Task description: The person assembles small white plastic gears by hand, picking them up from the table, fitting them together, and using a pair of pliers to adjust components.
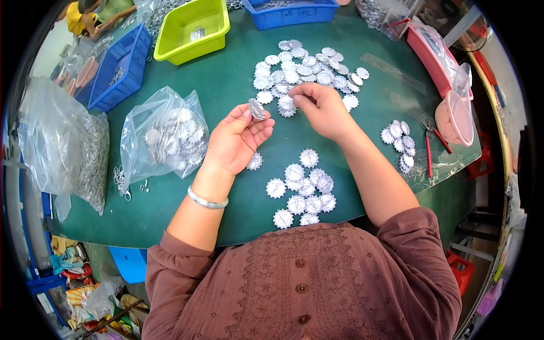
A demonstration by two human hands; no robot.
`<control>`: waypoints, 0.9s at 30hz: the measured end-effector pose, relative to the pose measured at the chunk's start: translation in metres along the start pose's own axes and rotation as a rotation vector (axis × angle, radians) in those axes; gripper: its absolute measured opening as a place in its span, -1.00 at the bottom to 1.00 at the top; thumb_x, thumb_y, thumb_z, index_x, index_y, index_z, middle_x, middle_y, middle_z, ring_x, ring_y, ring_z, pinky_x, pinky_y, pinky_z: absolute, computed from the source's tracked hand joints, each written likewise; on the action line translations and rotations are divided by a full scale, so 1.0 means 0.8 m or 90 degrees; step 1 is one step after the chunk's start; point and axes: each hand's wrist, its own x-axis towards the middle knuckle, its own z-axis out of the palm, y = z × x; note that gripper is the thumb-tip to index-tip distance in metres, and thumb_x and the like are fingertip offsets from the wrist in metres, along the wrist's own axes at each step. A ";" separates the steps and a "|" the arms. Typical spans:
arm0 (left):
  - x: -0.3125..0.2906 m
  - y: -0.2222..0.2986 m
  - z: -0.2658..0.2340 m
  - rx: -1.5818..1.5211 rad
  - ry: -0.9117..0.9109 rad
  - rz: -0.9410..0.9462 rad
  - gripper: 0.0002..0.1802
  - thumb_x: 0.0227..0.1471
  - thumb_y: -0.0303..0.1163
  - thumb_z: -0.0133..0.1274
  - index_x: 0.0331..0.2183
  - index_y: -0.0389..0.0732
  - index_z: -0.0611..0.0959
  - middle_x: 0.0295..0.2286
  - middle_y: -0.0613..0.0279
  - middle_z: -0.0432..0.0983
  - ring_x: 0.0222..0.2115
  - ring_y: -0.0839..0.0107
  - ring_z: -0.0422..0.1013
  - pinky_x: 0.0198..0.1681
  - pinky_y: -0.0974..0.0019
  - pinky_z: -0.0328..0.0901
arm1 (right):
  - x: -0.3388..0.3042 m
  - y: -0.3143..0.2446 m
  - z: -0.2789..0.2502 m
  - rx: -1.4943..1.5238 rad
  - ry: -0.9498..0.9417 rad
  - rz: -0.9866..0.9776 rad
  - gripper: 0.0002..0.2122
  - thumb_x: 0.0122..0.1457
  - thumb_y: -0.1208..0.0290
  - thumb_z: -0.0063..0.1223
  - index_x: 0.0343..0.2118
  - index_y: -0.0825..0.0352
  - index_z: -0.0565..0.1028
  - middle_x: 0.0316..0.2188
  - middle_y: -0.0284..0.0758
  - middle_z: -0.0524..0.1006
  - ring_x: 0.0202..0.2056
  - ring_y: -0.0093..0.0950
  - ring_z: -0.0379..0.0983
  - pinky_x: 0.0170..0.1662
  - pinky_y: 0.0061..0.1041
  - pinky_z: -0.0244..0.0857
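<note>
Between the thumb and fingers of my left hand is a small stack of silver gear-edged metal discs, tilted on edge. My right hand is closed in a pinch at the edge of another toothed disc, at the near side of a loose pile of such discs. A second group of discs lies flat near the front edge, between my forearms. One single disc rests beside my left wrist. Further right is a small cluster of discs.
The green table also carries a clear bag of discs, a bag of metal rings, a yellow-green tray, blue trays, a pink basket and red-handled pliers. Another person sits at the far left.
</note>
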 end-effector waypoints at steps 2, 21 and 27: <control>0.007 -0.002 -0.012 -0.057 -0.053 0.002 -0.79 0.08 -0.41 -0.26 -0.27 -0.30 0.40 -0.42 0.16 0.39 -0.39 0.32 0.36 -0.29 0.34 0.33 | 0.001 0.008 -0.002 -0.316 0.071 -0.121 -0.84 -0.03 0.48 -0.02 -0.34 0.36 0.46 -0.47 -0.32 0.45 -0.44 -0.47 0.37 -0.34 -0.52 0.25; -0.005 0.008 0.010 -0.230 -0.158 -0.102 -0.13 -0.04 0.25 -0.47 -0.09 -0.43 0.26 -0.22 -0.16 0.32 -0.17 0.02 0.27 -0.08 0.07 0.19 | 0.002 0.007 0.007 -0.583 0.123 -0.263 -0.87 -0.15 0.53 0.04 -0.46 0.27 0.51 -0.59 -0.31 0.32 -0.45 -0.32 0.32 -0.40 -0.40 0.24; -0.003 0.008 0.008 -0.224 -0.154 -0.102 -0.14 -0.04 0.25 -0.46 -0.11 -0.42 0.29 -0.23 -0.16 0.33 -0.18 0.02 0.28 -0.09 0.07 0.19 | 0.001 0.005 0.009 -0.340 0.164 -0.225 -0.85 -0.06 0.62 -0.06 -0.40 0.33 0.50 -0.52 -0.28 0.46 -0.47 -0.42 0.40 -0.39 -0.56 0.26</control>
